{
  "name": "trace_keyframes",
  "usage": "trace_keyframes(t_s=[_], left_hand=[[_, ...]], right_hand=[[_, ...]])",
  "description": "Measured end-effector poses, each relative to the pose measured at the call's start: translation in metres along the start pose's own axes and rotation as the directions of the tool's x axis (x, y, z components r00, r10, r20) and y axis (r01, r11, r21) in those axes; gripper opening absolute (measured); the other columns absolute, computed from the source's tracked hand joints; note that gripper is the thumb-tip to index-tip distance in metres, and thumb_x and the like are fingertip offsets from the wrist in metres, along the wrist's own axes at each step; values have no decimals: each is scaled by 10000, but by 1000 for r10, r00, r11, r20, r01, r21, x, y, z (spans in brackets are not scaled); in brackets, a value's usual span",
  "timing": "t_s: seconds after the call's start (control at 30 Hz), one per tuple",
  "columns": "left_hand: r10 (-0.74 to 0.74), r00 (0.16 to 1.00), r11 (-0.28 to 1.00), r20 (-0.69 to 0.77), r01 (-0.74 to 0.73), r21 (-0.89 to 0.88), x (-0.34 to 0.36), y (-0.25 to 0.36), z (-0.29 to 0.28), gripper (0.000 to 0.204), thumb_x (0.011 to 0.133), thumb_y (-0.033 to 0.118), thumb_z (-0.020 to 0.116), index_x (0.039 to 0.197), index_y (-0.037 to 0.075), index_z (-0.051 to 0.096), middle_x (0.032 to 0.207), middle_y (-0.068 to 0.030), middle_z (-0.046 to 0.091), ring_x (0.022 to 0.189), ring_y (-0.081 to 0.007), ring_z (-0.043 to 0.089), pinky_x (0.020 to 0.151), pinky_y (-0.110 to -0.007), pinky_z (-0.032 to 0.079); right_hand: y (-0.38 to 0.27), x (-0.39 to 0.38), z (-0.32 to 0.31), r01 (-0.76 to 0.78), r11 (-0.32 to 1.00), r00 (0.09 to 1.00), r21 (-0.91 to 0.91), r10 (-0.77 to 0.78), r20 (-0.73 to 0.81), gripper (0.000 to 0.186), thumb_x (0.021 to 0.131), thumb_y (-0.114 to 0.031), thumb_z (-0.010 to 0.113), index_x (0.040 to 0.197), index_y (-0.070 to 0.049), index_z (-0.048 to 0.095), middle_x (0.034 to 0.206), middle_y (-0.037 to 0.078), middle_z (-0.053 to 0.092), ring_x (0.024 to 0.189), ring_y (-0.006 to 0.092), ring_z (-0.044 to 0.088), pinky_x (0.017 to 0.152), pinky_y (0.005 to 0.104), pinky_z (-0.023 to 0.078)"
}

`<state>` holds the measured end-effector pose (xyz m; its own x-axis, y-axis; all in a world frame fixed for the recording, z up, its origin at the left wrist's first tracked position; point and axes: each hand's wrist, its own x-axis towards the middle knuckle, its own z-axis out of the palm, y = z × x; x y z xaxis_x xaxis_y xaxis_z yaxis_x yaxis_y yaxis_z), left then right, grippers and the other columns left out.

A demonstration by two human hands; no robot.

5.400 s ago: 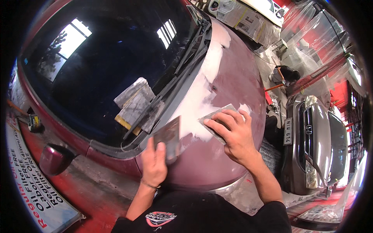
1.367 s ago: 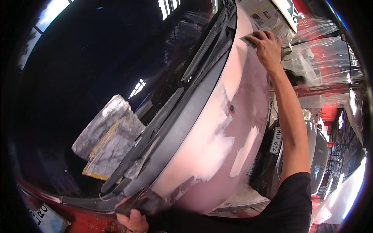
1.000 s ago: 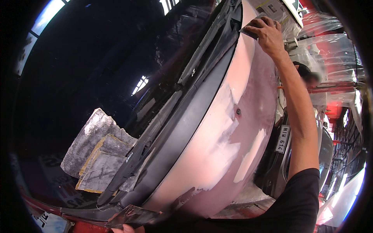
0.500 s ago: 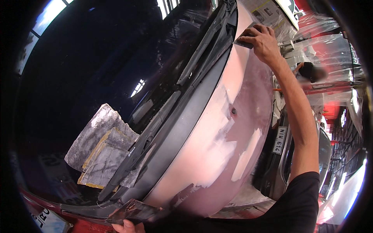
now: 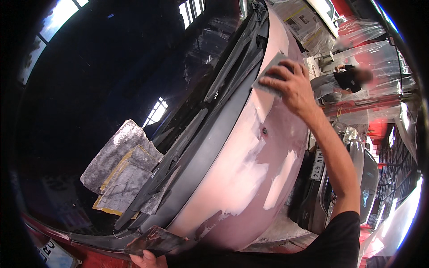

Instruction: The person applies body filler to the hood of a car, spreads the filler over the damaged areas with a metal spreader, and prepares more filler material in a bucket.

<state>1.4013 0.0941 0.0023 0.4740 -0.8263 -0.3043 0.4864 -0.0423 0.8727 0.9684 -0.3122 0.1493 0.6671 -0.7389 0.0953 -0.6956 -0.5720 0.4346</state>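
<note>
My right hand (image 5: 290, 87) reaches far along a curved car panel (image 5: 219, 178) and presses a grey sanding sheet (image 5: 276, 59) flat on it. The fingers spread over the sheet, close to the dark trim (image 5: 210, 147) beside the windscreen. The panel is dull maroon with pale pink filler patches (image 5: 241, 165) and a small dark hole or fitting (image 5: 264, 131). At the bottom left, my left hand (image 5: 149, 260) grips the edge of a dark, shiny flat piece (image 5: 156, 241), whose kind I cannot make out. It lies at the panel's near end.
Worn grey sandpaper sheets (image 5: 125, 167) rest on the dark windscreen (image 5: 111, 80), by the wiper arms (image 5: 178, 152). Another car (image 5: 313, 201) stands to the right. Beyond, a person (image 5: 348, 80) works near clear plastic sheeting (image 5: 380, 67).
My right hand has slid nearer along the panel with the sanding sheet, which shows more now. My left hand stays almost in place. The person beyond shows more fully.
</note>
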Motion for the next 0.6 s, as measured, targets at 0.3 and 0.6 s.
trace_keyframes(t_s=[0.3,0.6], left_hand=[[15,985,998,171,-26,60,16,22,36,546,1066,238,598,1476,-96,462,1414,-202,601,1288,-284,588,1111,-431,447],[-79,779,992,623,125,-31,-77,50,112,396,1113,162,547,1461,-22,507,1355,-129,646,1209,-215,630,1065,-380,490]], right_hand=[[-97,-118,-152,-375,660,918,651,168,358,449,824,-37,696,1250,-156,772,1160,7,747,1140,228,666,1126,472,385],[-217,-253,-255,-752,-354,643,556,-212,736,356,751,-79,709,1085,35,761,915,33,727,842,101,650,791,271,523]])
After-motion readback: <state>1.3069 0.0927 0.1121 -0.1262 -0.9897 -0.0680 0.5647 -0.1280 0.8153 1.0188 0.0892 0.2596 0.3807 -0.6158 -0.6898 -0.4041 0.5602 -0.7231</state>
